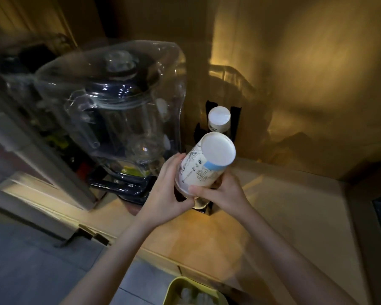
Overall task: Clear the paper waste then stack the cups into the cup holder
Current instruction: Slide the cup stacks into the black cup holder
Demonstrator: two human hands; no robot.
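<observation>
Both grips are clamped on an upside-down paper cup (204, 164), held tilted over the black cup holder (233, 126): left hand (169, 188) wrapped around the rim side at 9 o'clock, right hand (220, 192) pinching the rim at 5 o'clock. A second inverted cup (219, 118) is seated in the holder at 12 o'clock, apart from the held one. A clear blender jar (119, 111) is seen at 10 o'clock on the wooden surface (284, 216). A yellow-green bin (185, 291) with white waste inside is seen at 6 o'clock, cropped.

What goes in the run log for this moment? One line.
both hands: left hand, right hand | hold: upside-down paper cup | over: cup holder | bin: below
</observation>
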